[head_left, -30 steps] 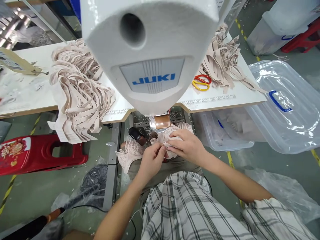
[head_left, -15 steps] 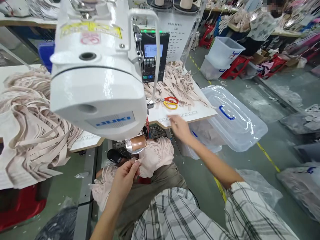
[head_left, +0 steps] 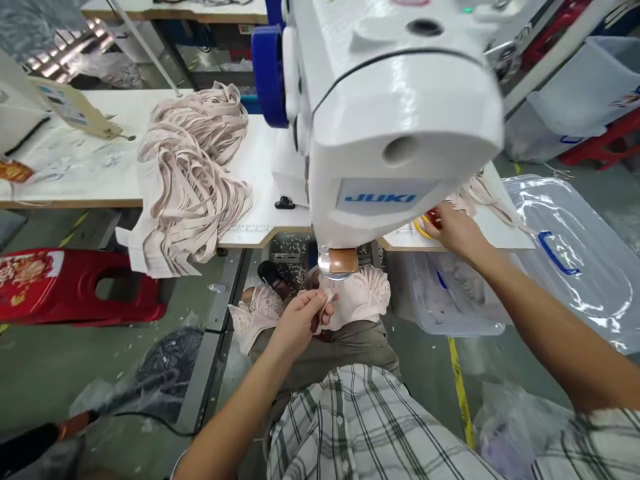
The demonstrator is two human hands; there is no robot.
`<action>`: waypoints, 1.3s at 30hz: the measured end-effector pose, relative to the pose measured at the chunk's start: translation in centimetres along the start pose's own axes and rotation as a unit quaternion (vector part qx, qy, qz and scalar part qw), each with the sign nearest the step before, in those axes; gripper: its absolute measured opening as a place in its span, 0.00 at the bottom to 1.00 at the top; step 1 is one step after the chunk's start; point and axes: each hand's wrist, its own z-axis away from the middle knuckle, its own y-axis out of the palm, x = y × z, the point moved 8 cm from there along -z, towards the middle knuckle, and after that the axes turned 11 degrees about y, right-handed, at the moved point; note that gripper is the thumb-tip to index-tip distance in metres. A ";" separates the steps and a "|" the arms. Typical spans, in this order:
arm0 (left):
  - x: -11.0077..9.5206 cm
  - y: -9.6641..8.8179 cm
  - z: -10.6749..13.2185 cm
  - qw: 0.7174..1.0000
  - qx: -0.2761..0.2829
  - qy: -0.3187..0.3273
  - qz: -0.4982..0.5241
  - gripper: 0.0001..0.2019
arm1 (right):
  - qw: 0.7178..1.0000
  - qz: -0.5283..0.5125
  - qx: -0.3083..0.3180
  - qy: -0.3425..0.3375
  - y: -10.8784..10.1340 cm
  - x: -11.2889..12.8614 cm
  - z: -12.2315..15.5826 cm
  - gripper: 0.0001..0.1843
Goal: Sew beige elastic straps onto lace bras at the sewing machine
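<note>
My left hand (head_left: 300, 321) is closed, pinching the middle edge of a pale pink lace bra (head_left: 361, 297) just below the machine's head. The bra hangs across my lap, one cup on either side of that hand. On the table's right part, my right hand (head_left: 456, 230) has its fingers closed round the handles of the red and yellow scissors (head_left: 423, 227). The blades are hidden behind the white sewing machine (head_left: 403, 143). A copper-coloured plate (head_left: 343, 261) shows at the bottom of the machine's head.
Beige straps (head_left: 193, 180) are heaped on the table left of the machine. More straps (head_left: 483, 193) lie behind my right hand. A clear plastic box (head_left: 425, 293) stands below the table's right edge, with a clear lid (head_left: 590, 280) beside it. A red stool (head_left: 120, 293) is at the left.
My right hand has reached the scissors on the table and closed on their handles. The left hand still pinches the bra. The camera has turned left.
</note>
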 end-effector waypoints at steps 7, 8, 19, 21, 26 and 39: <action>-0.2 -0.2 -0.2 0.999 0.015 0.015 0.028 0.19 | 0.984 -0.171 0.045 0.004 -1.1 -1.0 9.8 0.15; -0.3 -0.3 -0.2 1.000 0.017 0.017 0.018 0.19 | 0.977 -0.195 0.085 -0.011 -1.1 0.2 11.8 0.16; -0.9 -0.2 0.1 0.987 0.029 0.060 -0.147 0.19 | 0.964 -0.146 0.135 -0.174 -0.2 11.9 19.6 0.16; -1.2 -0.4 0.1 0.985 0.022 0.070 -0.156 0.19 | 0.964 -0.151 0.132 -0.177 0.2 12.2 19.1 0.16; -1.6 -1.1 0.1 0.986 0.006 0.075 -0.152 0.18 | 0.959 -0.176 0.121 -0.184 -0.1 12.3 19.1 0.15; -1.4 -0.9 0.4 0.980 0.025 0.070 -0.186 0.11 | 0.945 -0.195 0.173 -0.199 1.2 12.7 18.9 0.15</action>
